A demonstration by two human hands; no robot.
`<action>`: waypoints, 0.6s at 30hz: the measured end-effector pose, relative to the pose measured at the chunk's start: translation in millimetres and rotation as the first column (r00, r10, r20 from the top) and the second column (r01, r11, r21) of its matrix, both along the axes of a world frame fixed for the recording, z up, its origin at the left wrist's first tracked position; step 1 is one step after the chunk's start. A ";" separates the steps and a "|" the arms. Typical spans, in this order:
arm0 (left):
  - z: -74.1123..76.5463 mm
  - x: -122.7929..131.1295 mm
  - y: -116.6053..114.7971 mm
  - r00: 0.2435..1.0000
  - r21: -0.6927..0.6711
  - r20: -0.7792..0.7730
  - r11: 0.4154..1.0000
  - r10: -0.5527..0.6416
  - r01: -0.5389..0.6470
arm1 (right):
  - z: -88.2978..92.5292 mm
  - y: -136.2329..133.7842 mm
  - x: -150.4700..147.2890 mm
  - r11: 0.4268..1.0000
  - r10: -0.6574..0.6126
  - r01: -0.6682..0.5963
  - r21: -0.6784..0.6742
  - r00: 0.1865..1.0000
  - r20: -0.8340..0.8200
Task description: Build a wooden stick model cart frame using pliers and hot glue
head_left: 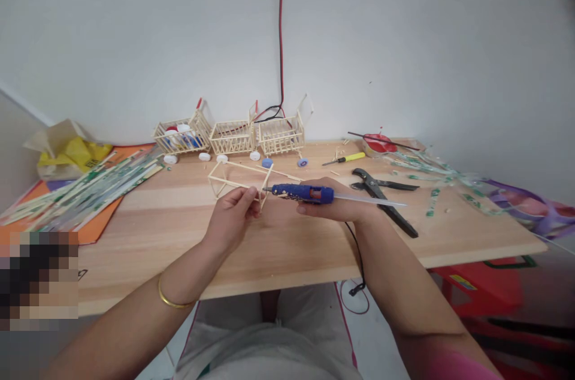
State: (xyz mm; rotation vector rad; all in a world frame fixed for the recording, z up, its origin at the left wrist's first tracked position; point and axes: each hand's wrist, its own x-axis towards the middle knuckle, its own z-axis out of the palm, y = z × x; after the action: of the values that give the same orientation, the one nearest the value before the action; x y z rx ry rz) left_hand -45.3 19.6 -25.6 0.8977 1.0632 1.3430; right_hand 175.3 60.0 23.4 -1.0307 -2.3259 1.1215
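Left hand [236, 210] is pinching a pale wooden-stick box frame [268, 178] over mid desk [287, 257], fingers hiding its near corner; right hand [335, 210] is gripping a blue plastic glue gun [299, 192], handle hidden.

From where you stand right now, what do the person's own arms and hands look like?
Both hands are bare, without gloves: the left hand and the right hand. A thin, gold-coloured bangle rings the left forearm near the wrist. On the right arm, a blurred pink sleeve shows at the picture's bottom edge.
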 end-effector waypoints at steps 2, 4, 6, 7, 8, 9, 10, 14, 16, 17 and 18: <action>-1.1 -0.7 0.4 1.000 -0.003 -0.002 1.000 -0.002 0.002 | 0.9 -0.6 0.7 1.000 0.017 -0.017 -0.010 1.000 -0.006; -2.3 -1.3 0.7 1.000 -0.003 -0.010 1.000 -0.001 0.001 | 1.5 -1.3 0.5 0.999 0.034 -0.034 -0.028 0.999 -0.005; -2.8 -1.7 0.7 1.000 0.001 -0.015 1.000 0.001 -0.001 | 1.6 -1.9 -0.5 0.999 0.038 -0.038 -0.034 0.999 -0.002; -2.7 -1.7 0.6 1.000 0.002 -0.017 1.000 0.000 0.000 | 1.6 -2.3 -1.0 0.999 0.031 -0.031 -0.030 1.000 -0.001; -2.5 -1.5 0.5 1.000 0.003 -0.018 1.000 -0.002 0.002 | 1.4 -2.5 -1.4 0.999 0.021 -0.021 -0.026 1.000 0.001; -2.1 -1.4 0.5 1.000 0.002 -0.021 1.000 -0.002 0.002 | 1.1 -2.7 -1.8 1.000 0.010 -0.010 -0.022 1.000 0.002; -1.6 -1.2 0.4 1.000 0.000 -0.023 1.000 0.000 0.000 | 0.7 -2.8 -2.0 1.000 -0.001 0.001 -0.021 1.000 0.003; -0.8 -1.2 0.6 1.000 -0.006 -0.018 1.000 0.020 -0.020 | -1.6 -2.1 -2.0 1.000 -0.017 0.017 -0.020 1.000 0.017; -1.1 -1.9 0.7 1.000 -0.008 -0.007 1.000 0.021 -0.021 | -3.0 -1.5 -1.5 1.000 -0.020 0.020 -0.009 0.999 0.033; -1.3 -2.3 0.8 1.000 -0.009 -0.002 1.000 0.021 -0.021 | -3.6 -1.3 -1.3 1.000 -0.021 0.022 -0.005 0.999 0.039; -1.6 -2.7 0.9 1.000 -0.009 0.003 1.000 0.018 -0.018 | -4.1 -1.1 -1.0 1.000 -0.022 0.022 -0.004 0.999 0.042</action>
State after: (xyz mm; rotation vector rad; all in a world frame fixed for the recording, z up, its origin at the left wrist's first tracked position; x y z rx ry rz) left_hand -47.9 20.5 -27.2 0.8807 1.0762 1.3533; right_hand 174.3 59.0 19.3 -1.0888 -2.3397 1.1080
